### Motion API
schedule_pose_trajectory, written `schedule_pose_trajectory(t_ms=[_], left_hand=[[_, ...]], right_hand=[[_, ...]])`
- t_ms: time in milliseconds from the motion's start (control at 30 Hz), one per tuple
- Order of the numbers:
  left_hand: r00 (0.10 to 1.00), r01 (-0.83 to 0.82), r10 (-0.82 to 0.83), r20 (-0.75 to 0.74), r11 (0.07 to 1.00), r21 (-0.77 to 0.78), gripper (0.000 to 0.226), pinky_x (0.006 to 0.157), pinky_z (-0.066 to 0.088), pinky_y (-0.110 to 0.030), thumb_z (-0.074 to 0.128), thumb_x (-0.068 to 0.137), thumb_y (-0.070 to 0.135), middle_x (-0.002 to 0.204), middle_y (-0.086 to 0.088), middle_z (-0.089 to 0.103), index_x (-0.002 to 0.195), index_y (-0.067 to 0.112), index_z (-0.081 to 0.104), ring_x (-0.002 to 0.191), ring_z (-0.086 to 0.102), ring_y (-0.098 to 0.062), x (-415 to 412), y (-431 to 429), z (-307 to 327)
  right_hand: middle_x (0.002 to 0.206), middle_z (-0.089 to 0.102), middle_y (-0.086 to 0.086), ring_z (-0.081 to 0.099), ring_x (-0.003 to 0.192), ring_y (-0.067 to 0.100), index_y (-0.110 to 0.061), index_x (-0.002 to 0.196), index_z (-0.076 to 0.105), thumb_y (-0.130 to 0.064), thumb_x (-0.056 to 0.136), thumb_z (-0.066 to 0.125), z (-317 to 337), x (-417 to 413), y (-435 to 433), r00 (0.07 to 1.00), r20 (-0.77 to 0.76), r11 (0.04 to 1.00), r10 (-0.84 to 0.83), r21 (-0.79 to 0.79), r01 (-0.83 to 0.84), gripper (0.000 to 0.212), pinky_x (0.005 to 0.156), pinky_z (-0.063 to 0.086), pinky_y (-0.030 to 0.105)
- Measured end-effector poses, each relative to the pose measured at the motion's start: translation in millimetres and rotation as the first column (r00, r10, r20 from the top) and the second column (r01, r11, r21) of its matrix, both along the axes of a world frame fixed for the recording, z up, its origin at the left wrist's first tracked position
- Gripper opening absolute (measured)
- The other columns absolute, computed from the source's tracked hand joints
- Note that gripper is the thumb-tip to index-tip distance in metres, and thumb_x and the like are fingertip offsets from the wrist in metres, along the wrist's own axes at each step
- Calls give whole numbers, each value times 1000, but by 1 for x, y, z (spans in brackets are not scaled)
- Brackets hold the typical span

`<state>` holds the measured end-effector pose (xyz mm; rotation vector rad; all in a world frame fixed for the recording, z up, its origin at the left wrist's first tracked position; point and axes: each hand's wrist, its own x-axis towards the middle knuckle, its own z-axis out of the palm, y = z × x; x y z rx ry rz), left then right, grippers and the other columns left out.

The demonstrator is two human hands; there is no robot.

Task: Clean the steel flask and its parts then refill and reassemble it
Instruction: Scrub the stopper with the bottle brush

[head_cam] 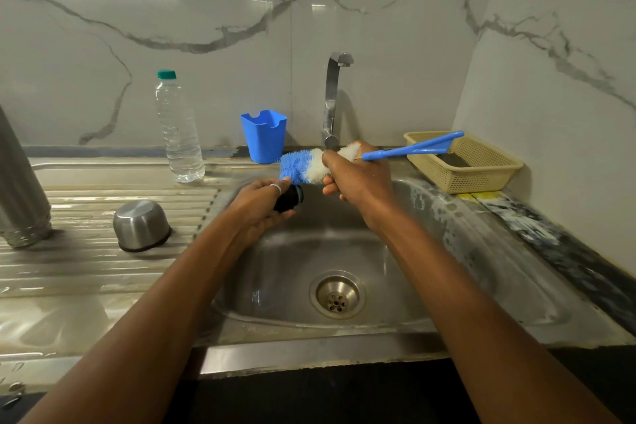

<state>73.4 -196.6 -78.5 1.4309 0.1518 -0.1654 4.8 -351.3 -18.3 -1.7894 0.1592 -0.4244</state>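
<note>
Item 1. Brush (303, 165): its long axis ran left to right above the sink (447, 251). The blue-and-white bristle head pointed left. The blue handle (413, 147) pointed right and slightly far, its tip over the basket (481, 169).

Item 2. My right hand (358, 179): fingers wrapped tight round the brush where the white bristles met the handle, held in front of the tap (332, 96).

Item 3. Stopper (289, 198): black and round, held over the far left part of the basin, with its exposed end pointing right and far. The blue bristle tip sat just above it; I could not tell whether they touched.

Item 4. My left hand (261, 205): fingers curled round the stopper, gripping it from the left and near side.

Item 5. Flask body (20, 189): steel, mouth down on the drainboard (103, 272) at the far left edge of view, its long axis roughly upright.

Item 6. Cup (141, 224): steel, upturned on the drainboard, right of the flask body.

Item 7. Water bottle (179, 134): clear, green cap, upright at the far side of the drainboard.

Item 8. Blue holder (264, 136): upright against the wall, between the bottle and the tap.
</note>
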Motion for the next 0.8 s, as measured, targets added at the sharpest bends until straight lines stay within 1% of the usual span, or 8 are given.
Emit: schedule_pose_trajectory(t_ms=[133,267,433,533,567,667,733,800], left_hand=[[998,61,-61,6,998,-4,38,76,61,-32,74,92,19,123,-18,65,125,5,60,110,67,-27,-3,-1,1],[997,68,-67,26,997,-35,35,75,60,-30,69,92,-1,123,-17,64,126,2,58,113,65,-28,-6,-2,3],[998,54,-53,25,998,-34,43,62,60,-24,68,90,-8,125,-19,62,130,0,56,113,65,-30,-9,-1,4],[998,40,-38,40,997,-59,49,60,59,-21,69,87,-12,128,-21,61,132,-2,55,110,66,-31,-7,-1,2],[999,33,-30,44,997,-63,47,59,59,-21,69,87,-11,127,-22,61,132,-3,55,105,68,-30,-7,-1,2],[1000,9,-8,25,998,-62,41,61,60,-22,70,91,1,124,-21,64,131,-4,58,92,71,-25,-6,-1,2],[1000,-4,5,12,998,-63,40,63,62,-23,69,94,10,118,-19,66,129,-5,60,85,71,-22,-4,0,2],[1000,7,-6,8,998,-59,41,68,63,-26,70,95,19,110,-17,67,126,-5,61,78,68,-19,-2,-1,2]], right_hand=[[79,75,3,70,53,9,-12,99,65,-30,86,65,0,0,-1,1000,3,1000,-8,-22,8,22,42,42,13],[79,75,3,70,53,9,-12,100,65,-29,86,65,1,-1,-1,1000,2,1000,-5,-25,5,22,46,43,16],[82,75,5,69,52,8,-12,102,64,-29,88,65,2,-1,-1,1000,0,1000,-2,-16,2,21,42,42,13],[79,75,3,70,53,8,-14,102,63,-29,88,64,3,-2,-1,1000,-10,1000,1,-20,-2,21,48,44,17],[78,75,2,70,54,8,-15,102,63,-29,87,64,4,-2,-1,1000,-13,1000,3,-20,-3,21,49,44,17],[68,73,0,70,53,10,-13,98,65,-30,84,64,7,-3,-3,1000,1,1000,-16,-14,16,21,43,41,15],[63,71,1,70,52,12,-12,94,65,-30,83,64,10,-3,-4,999,16,999,-40,-19,40,21,46,42,18],[64,72,1,70,52,12,-12,94,64,-30,85,64,8,-3,-2,999,16,999,-30,-45,31,20,46,42,18]])
